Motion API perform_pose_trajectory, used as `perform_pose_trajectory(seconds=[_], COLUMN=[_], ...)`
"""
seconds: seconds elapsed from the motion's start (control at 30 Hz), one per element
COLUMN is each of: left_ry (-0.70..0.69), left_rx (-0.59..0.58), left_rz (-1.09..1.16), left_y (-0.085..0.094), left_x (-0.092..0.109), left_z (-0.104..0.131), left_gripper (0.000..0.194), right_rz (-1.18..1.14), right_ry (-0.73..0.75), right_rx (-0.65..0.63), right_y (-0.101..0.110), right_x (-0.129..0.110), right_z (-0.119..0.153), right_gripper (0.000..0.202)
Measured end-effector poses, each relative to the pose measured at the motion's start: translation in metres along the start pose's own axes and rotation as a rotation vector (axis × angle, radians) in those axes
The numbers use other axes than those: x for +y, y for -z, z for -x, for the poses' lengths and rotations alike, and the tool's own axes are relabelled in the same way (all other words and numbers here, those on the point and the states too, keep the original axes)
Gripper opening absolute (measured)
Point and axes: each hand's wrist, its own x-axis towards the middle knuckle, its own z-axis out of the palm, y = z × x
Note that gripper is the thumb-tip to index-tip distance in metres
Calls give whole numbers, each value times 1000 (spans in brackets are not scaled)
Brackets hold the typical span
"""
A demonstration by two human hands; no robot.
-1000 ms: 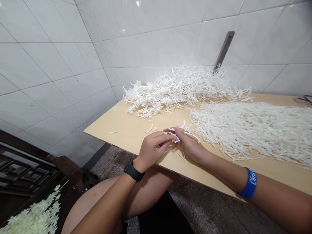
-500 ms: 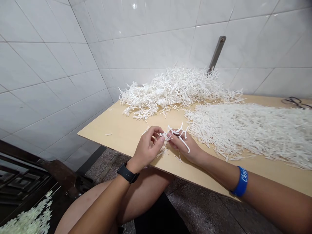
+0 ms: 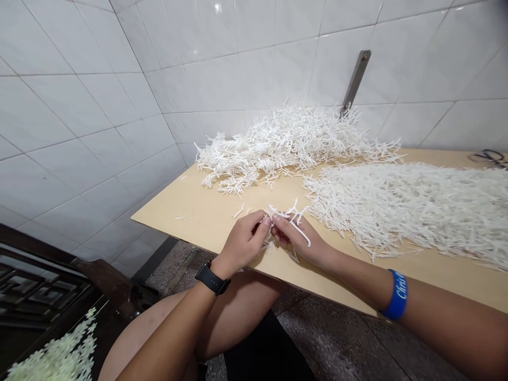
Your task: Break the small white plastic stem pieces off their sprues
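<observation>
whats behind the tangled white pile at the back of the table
Behind the white pile, a tiled wall and a slanted metal strip show. The strip's lower end is covered, as is anything low back there.

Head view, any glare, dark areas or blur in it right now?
Head view: small glare spots on the tiled wall; head view: lower left dim around the dark carved wood; head view: strands in the flat white pile smear together, while the left hand and right hand look clearer.
</observation>
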Motion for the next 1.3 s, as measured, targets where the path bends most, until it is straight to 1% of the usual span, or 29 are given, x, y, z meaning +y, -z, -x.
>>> perform_pose_trajectory(seconds=[0.07, 0.13, 0.23, 0.3, 0.37, 0.47, 0.5, 0.53, 0.6, 0.63, 0.67, 0.73, 0.83, 0.93, 1.0, 1.07, 1.13, 1.23, 1.3], left_ry=[7, 42, 150, 214, 273, 367, 373, 359, 299, 274, 261, 259, 306, 326, 304, 282, 270, 257, 239], left_rx=[-9, 1, 76, 127, 206, 398, 413, 382, 257, 215, 196, 202, 194, 154, 127, 118, 115, 127, 136], left_rz=[53, 105, 213, 293, 370, 473, 477, 464, 397, 367, 349, 334, 348, 318, 228, 117, 49, 28, 26], left_y=[1, 3, 4, 4, 5, 7, 7, 8, 7, 7, 6, 5, 4, 3, 2, 2, 2, 1, 0], left_x=[1, 1, -2, -6, -10, -15, -16, -16, -15, -15, -15, -16, -19, -20, -19, -18, -17, -17, -18], left_z=[0, 0, -1, -2, -5, -10, -10, -11, -11, -11, -10, -10, -10, -9, -8, -7, -7, -8, -8], left_gripper=[29, 30, 34, 36, 35, 29, 27, 25, 21, 20, 19, 20, 25, 29, 31, 38, 42, 41, 34], right_rz=[12, 51, 103, 87, 12, -46, -33, -12, 28, 43, 56, 61, 30, -25, -75, -120, -148, -132, -108], right_ry=[-12, -3, 22, 43, 45, 22, 15, 7, -4, -10, -13, -14, -38, -77, -103, -121, -126, -123, -117], right_rx=[-46, -70, -121, -158, -167, -110, -83, -55, 5, 37, 72, 129, 157, 125, 58, -6, -31, -36, -39], right_y=[1, 2, 2, 1, 1, 3, 4, 4, 4, 4, 4, 3, 3, 4, 6, 9, 10, 9, 8], right_x=[0, 0, 1, 2, 3, 1, 0, -2, -4, -4, -4, -3, -1, 1, 2, 4, 5, 1, -2], right_z=[-1, -2, -2, -1, 3, 10, 12, 13, 13, 12, 11, 7, 3, 2, 2, 1, 1, 2, 2], right_gripper=[50, 50, 50, 50, 49, 48, 48, 48, 48, 48, 49, 49, 48, 45, 42, 41, 40, 40, 43])
